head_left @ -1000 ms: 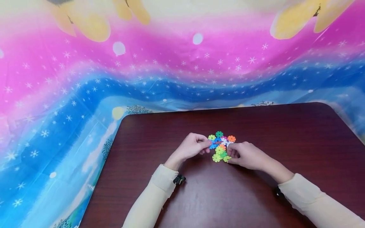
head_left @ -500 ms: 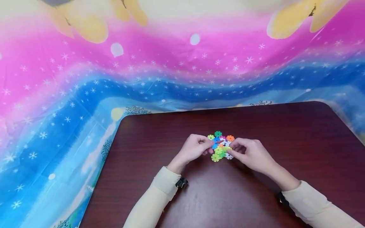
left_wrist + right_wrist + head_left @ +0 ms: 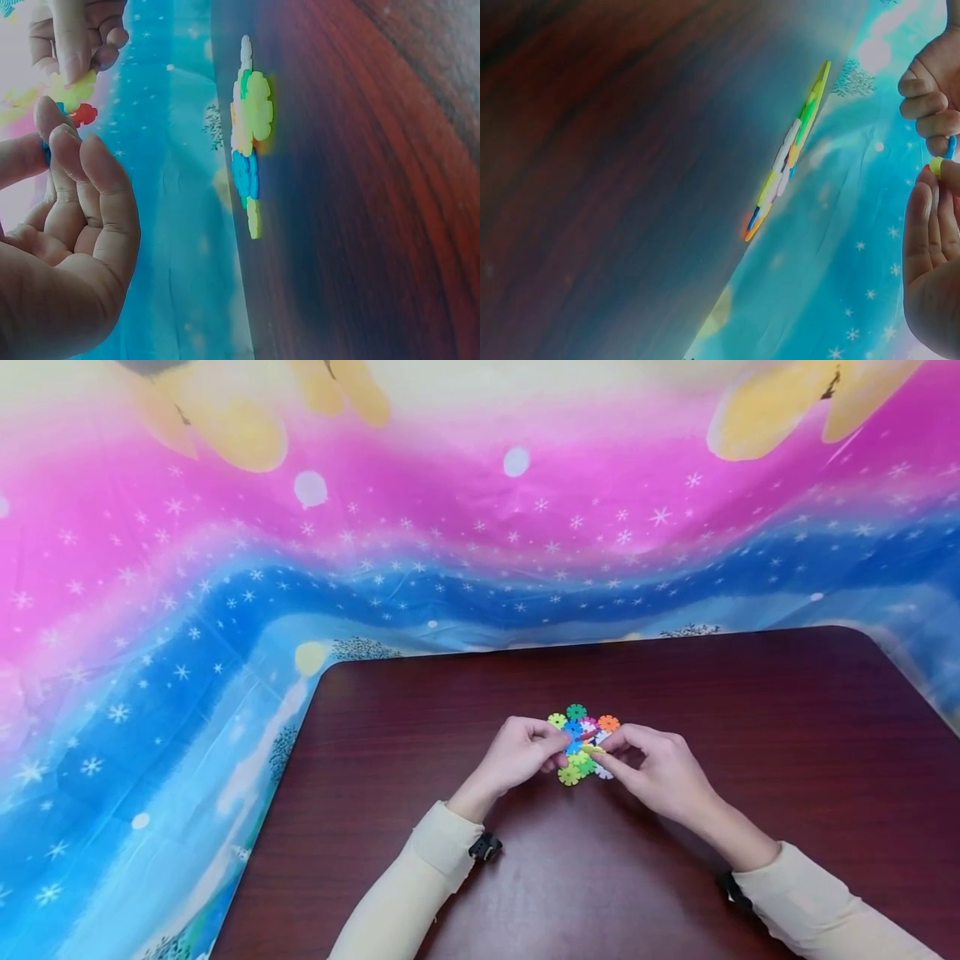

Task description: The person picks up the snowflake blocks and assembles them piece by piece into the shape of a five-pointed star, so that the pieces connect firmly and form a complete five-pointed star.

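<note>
My left hand (image 3: 525,749) pinches a blue snowflake disc (image 3: 46,152) between thumb and fingertips. A red disc (image 3: 84,115) sits right beside it, up against the blue one. My right hand (image 3: 660,768) pinches a yellow-green snowflake disc (image 3: 71,91) and holds its edge close to the red disc. In the right wrist view the yellow-green disc (image 3: 936,166) and the blue disc (image 3: 951,146) nearly meet. Both hands are raised over a flat cluster of coloured snowflake discs (image 3: 576,713), partly hiding it in the head view.
The cluster has green, orange, white, pink and yellow-green discs, seen edge-on (image 3: 257,105) in the left wrist view. It lies on a dark red-brown wooden table (image 3: 420,710). A pink and blue printed cloth (image 3: 450,543) hangs behind the table's far edge.
My right hand has picked up a yellow-green disc from the cluster's front right, uncovering a white one, and brought it up to the left hand's discs. My left hand has shifted slightly right.
</note>
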{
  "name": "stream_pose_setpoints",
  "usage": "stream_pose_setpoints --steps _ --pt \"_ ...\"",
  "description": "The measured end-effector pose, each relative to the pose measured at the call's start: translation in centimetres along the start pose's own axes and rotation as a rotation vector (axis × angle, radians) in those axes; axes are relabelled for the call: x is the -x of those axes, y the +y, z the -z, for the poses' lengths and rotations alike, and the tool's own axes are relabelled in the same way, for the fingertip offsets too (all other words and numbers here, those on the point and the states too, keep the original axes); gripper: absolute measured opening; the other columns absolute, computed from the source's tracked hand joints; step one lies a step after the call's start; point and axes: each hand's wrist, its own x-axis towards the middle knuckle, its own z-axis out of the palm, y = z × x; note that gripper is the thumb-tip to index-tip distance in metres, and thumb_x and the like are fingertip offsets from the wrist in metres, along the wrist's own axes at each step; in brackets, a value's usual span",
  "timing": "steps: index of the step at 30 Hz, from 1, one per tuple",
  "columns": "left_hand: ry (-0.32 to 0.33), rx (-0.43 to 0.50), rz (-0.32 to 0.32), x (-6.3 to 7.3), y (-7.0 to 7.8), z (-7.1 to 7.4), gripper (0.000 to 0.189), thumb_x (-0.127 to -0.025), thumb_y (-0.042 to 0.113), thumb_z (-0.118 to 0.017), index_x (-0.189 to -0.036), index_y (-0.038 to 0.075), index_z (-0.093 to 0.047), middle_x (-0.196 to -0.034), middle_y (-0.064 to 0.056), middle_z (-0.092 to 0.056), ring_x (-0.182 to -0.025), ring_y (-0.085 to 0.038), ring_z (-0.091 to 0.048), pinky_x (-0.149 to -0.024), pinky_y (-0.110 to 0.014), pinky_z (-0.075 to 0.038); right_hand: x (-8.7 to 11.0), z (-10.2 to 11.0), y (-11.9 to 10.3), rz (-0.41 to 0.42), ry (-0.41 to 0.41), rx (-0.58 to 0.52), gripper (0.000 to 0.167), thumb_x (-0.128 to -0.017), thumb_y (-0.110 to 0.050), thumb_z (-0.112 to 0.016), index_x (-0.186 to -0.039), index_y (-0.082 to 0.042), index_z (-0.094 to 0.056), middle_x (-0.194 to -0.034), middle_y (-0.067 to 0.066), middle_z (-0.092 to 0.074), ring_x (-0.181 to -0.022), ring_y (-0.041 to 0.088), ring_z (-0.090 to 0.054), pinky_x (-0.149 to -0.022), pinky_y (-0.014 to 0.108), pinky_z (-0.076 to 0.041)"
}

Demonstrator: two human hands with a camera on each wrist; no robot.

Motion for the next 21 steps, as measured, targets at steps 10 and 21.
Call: stream_pose_setpoints --steps 10,21 --pt "0.036 0.061 0.012 0.03 0.18 -0.80 0.019 -0.099 0.014 -0.072 -0.092 -0.003 -0.079 -0.069 -0.006 -0.072 -0.077 -0.050 -0.069 -0.064 -0.029 -0.061 0.19 -0.47 -0.43 0.095 0.099 0.004 0.031 -0.071 0.001 -0.093 -0.091 -0.015 -0.075 -0.082 -0.011 -0.071 -0.066 0.001 -0.066 -0.064 0.015 -0.055" --pt "0.032 0.100 0.060 0.04 -0.60 -0.35 0.020 -0.100 0.013 -0.070 -0.095 -0.004 -0.078 -0.076 -0.016 -0.074 -0.081 -0.050 -0.069 -0.064 -0.029 -0.060 -0.42 -0.14 0.11 0.009 -0.033 0.024 0.030 -0.075 -0.011 -0.095 -0.099 -0.013 -0.077 -0.086 -0.008 -0.073 -0.071 0.003 -0.068 -0.065 0.024 -0.058"
